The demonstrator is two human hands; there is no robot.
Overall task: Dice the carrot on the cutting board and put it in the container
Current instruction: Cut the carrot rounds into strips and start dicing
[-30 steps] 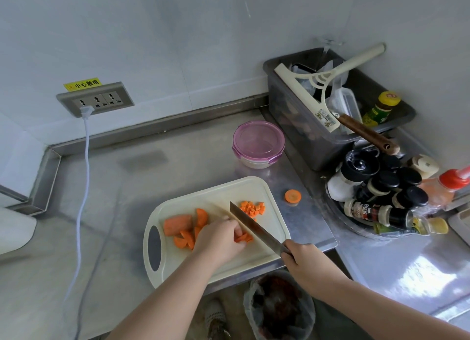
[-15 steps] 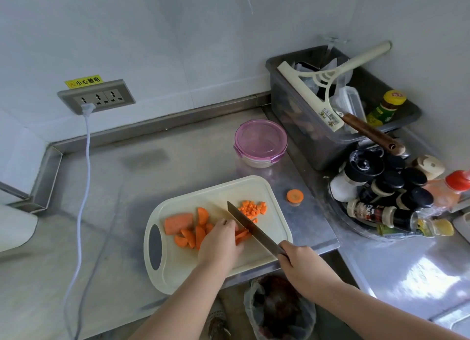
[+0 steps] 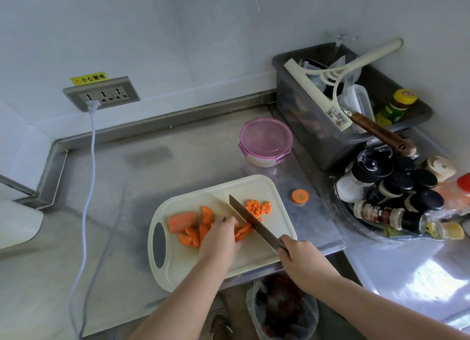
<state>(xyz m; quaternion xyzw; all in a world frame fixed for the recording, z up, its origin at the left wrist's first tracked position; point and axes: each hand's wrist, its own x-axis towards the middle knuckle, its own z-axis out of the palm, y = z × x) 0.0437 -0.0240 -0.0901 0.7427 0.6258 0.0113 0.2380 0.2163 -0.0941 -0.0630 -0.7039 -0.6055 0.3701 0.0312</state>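
A cream cutting board (image 3: 254, 259) lies on the steel counter. On it are a carrot chunk (image 3: 181, 221), several carrot wedges (image 3: 193, 235) and a small pile of diced carrot (image 3: 258, 207). My left hand (image 3: 220, 240) holds down carrot strips (image 3: 243, 231) with curled fingers. My right hand (image 3: 301, 262) grips the handle of a knife (image 3: 250, 220), whose blade lies across the strips beside my left fingertips. A round container with a pink lid (image 3: 265, 141), closed, stands behind the board.
A carrot end slice (image 3: 300, 195) lies on the counter right of the board. A grey bin (image 3: 320, 136) with a squeegee and a cluster of spice bottles (image 3: 396, 194) crowd the right. A white cord (image 3: 89, 177) hangs from the wall socket. A lined waste bin (image 3: 282, 311) sits below the counter edge.
The blade has shifted slightly left along the strips and my left hand has drawn back a little with it. The diced pile and the other pieces have not moved.
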